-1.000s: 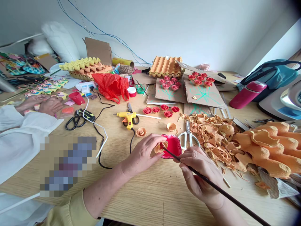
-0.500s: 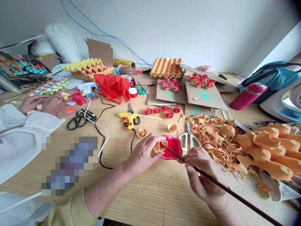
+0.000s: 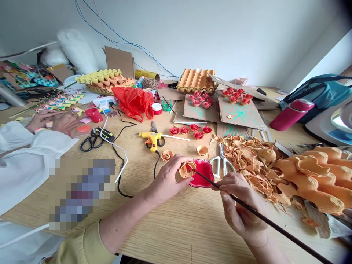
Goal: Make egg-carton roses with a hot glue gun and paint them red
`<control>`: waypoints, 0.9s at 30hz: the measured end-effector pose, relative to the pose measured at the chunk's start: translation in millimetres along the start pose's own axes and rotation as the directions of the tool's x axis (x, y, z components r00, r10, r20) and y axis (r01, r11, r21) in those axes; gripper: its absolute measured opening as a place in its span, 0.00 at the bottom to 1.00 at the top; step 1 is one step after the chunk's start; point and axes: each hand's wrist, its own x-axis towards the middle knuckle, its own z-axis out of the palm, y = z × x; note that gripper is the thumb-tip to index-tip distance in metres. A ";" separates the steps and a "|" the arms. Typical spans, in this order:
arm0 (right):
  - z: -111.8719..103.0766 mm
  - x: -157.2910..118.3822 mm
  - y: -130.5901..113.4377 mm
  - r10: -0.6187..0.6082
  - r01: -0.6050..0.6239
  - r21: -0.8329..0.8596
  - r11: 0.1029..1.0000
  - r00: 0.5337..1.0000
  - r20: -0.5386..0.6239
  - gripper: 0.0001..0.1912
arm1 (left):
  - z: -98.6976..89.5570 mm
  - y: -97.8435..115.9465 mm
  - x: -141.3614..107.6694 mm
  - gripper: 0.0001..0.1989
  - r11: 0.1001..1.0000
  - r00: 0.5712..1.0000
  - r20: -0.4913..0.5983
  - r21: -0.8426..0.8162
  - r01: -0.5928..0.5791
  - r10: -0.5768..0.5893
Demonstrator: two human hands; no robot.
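Between the thumb and fingers of my left hand (image 3: 168,178) is an orange paper rose (image 3: 184,172) with some red at its centre. My right hand (image 3: 242,207) grips a long dark brush (image 3: 255,216), its tip at the middle of the rose. A red dish (image 3: 202,175) with a wavy rim sits just behind and right of the rose. Unpainted on the table are an orange rose (image 3: 167,155) and a small orange cup (image 3: 202,150). Several red roses (image 3: 198,135) stand farther back.
White-handled scissors (image 3: 222,161) lie beside orange scraps (image 3: 247,161) and egg trays (image 3: 316,176) at right. A yellow glue gun (image 3: 151,140) and its cord are left of centre. Another person's hands (image 3: 59,122) rest at far left. A pink bottle (image 3: 292,114) lies tilted at right.
The rose in my left hand has turned a little, showing more of its open face, with more red visible inside. The whole view has shifted slightly.
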 end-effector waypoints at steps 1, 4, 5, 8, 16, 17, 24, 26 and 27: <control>-0.1 -0.5 0.1 0.006 -0.006 0.010 1.000 1.000 -0.012 0.12 | -0.6 0.8 0.7 0.21 1.000 1.000 -0.006 -0.013 0.019 -0.019; 0.6 -0.3 -0.6 0.017 -0.016 0.040 0.999 1.000 -0.025 0.11 | -1.4 3.2 2.1 0.21 0.995 0.998 -0.004 -0.068 0.070 -0.070; 0.8 0.0 -0.8 0.019 -0.018 0.039 0.999 1.000 -0.017 0.11 | -1.3 3.5 2.2 0.21 0.991 0.996 0.005 -0.096 0.090 -0.090; -0.1 0.1 0.3 0.027 -0.027 -0.003 1.000 1.000 -0.006 0.10 | 0.0 1.8 1.9 0.24 0.961 0.985 0.033 -0.216 0.171 -0.167; -7.4 -7.8 6.7 0.133 -0.130 0.047 0.990 0.989 -0.064 0.09 | 0.0 -6.6 1.9 0.23 0.791 0.939 0.194 -0.507 0.343 -0.283; -7.4 -8.0 6.8 0.143 -0.139 0.056 0.989 0.988 -0.062 0.09 | -0.1 -7.4 1.9 0.25 0.759 0.934 0.216 -0.543 0.358 -0.286; -6.6 -6.1 6.1 0.181 -0.177 0.052 0.983 0.980 -0.078 0.08 | -9.2 -5.1 5.0 0.22 0.614 0.875 0.363 -0.624 0.484 -0.321; -7.4 -5.7 5.1 0.183 -0.180 0.051 0.982 0.981 -0.059 0.08 | -12.5 -2.8 6.0 0.23 0.573 0.862 0.409 -0.646 0.505 -0.299; -7.8 -5.4 4.6 0.186 -0.183 0.053 0.982 0.981 -0.051 0.08 | -13.5 -2.1 6.2 0.23 0.553 0.856 0.426 -0.655 0.515 -0.292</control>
